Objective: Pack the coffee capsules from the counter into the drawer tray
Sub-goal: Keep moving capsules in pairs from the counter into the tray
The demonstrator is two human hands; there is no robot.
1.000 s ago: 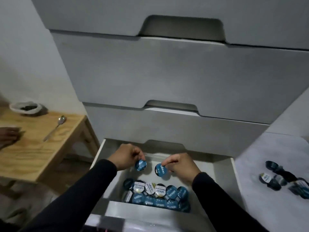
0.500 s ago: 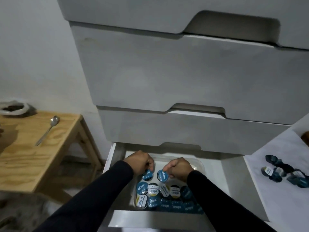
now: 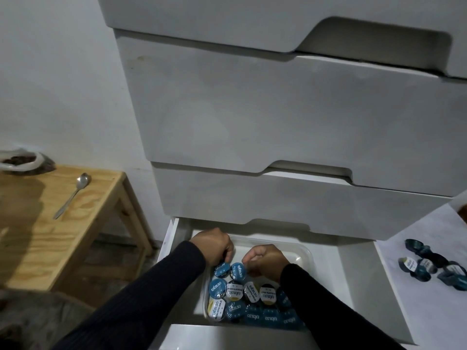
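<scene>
A clear plastic tray (image 3: 302, 251) sits in the open bottom drawer (image 3: 353, 286) and holds several blue and white-topped coffee capsules (image 3: 242, 299) in rows. My left hand (image 3: 214, 247) grips a blue capsule (image 3: 222, 270) low over the tray. My right hand (image 3: 266, 258) pinches another blue capsule (image 3: 237, 271) right beside it. Both capsules lie just behind the back row. Several loose capsules (image 3: 427, 265) lie on the white counter (image 3: 429, 311) at the right.
Closed white drawer fronts (image 3: 278, 117) overhang the open drawer. At the left stands a wooden table (image 3: 50, 236) with a spoon (image 3: 73, 194) and a white bowl (image 3: 20, 162). The drawer's front panel (image 3: 240, 337) is nearest me.
Both hands have lowered their capsules from above the drawer down to the tray, just behind the packed rows. The camera view has shifted left and closer.
</scene>
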